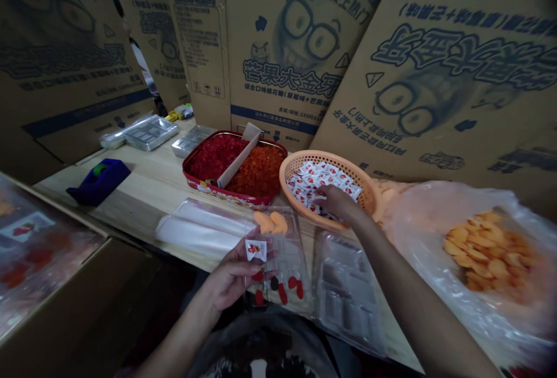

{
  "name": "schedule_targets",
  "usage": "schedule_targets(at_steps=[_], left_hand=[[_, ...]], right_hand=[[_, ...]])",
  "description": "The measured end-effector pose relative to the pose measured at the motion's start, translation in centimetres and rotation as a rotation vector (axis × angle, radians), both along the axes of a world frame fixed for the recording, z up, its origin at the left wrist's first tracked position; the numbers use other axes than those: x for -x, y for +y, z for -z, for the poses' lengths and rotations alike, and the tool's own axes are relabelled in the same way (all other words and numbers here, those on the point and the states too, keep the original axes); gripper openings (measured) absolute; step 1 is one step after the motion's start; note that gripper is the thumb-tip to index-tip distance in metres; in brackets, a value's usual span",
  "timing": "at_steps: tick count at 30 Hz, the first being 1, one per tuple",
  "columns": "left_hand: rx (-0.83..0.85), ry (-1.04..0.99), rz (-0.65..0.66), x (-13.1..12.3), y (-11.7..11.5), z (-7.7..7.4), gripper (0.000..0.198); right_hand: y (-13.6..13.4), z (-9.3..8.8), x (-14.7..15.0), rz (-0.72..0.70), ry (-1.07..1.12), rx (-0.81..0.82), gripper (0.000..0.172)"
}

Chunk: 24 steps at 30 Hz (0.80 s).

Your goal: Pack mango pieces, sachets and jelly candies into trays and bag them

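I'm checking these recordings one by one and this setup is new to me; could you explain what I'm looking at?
There is no machine here, just a person's two bare hands. The single picture comes from a camera worn on the head, looking forward and down.

The left hand holds a see-through tray. Orange pieces and red pieces lie in it, and a white packet shows by the fingers. The right hand reaches into an orange basket of similar packets; whether it grips one is unclear.

Also on the wooden table are a divided red container, a second tray, a plastic bag of orange pieces and a blue tape dispenser. Cardboard boxes stand behind.
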State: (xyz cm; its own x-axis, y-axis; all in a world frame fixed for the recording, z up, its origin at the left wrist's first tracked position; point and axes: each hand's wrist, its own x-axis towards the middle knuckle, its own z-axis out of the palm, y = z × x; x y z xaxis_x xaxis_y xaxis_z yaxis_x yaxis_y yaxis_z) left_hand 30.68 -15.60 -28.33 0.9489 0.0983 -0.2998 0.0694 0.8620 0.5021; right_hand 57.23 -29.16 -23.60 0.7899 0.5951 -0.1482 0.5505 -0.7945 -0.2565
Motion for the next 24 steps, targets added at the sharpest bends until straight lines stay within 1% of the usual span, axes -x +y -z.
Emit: schedule_targets(at_steps=[1,3,6,8,11,14,16,17,18,19,20,21,22,24], left_hand=[[0.002,0.0,0.002,0.1,0.0,0.0,0.069],[-0.004,0.003,0.01,0.2,0.0,0.0,0.066],[-0.02,0.001,0.018,0.3,0.2,0.2,0.067],[-0.027,-0.004,0.023,0.4,0.4,0.3,0.07],[-0.032,-0.012,0.029,0.5,0.6,0.5,0.071],[-0.034,-0.014,0.011,0.4,0.7,0.5,0.071],[-0.033,-0.012,-0.005,0.3,0.5,0.5,0.073],[-0.031,-0.011,-0.014,0.3,0.4,0.5,0.074],[-0.03,-0.01,-0.02,0.2,0.4,0.6,0.075],[-0.032,-0.008,-0.03,0.2,0.3,0.6,0.075],[-0.037,-0.008,-0.041,0.2,0.2,0.6,0.075],[-0.043,-0.009,-0.053,0.3,0.1,0.7,0.075],[-0.05,-0.01,-0.063,0.3,0.1,0.7,0.075],[-0.058,-0.011,-0.075,0.4,0.1,0.7,0.073]], right_hand=[[-0.1,0.5,-1.1,-0.004,0.04,0.053,0.023],[-0.2,1.7,-2.4,-0.032,0.105,0.085,0.022],[-0.3,3.0,-2.7,-0.055,0.161,0.076,0.014],[-0.5,3.4,-2.7,-0.05,0.167,0.036,0.01],[-1.0,3.1,-3.1,-0.004,0.128,-0.06,0.008],[-1.6,1.7,-2.8,0.087,0.028,-0.172,0.008],[-1.9,0.4,-1.3,0.145,-0.005,-0.293,0.012],[-2.0,-0.2,0.0,0.156,0.035,-0.378,0.015],[-2.0,-0.7,1.6,0.161,0.113,-0.486,0.018],[-2.0,-1.1,3.3,0.138,0.251,-0.596,0.022],[-1.9,-1.3,5.2,0.094,0.399,-0.633,0.024],[-1.8,-1.3,7.0,0.059,0.502,-0.648,0.025],[-1.6,-1.1,8.7,0.042,0.574,-0.647,0.026],[-1.2,-0.3,11.3,0.04,0.649,-0.623,0.025]])
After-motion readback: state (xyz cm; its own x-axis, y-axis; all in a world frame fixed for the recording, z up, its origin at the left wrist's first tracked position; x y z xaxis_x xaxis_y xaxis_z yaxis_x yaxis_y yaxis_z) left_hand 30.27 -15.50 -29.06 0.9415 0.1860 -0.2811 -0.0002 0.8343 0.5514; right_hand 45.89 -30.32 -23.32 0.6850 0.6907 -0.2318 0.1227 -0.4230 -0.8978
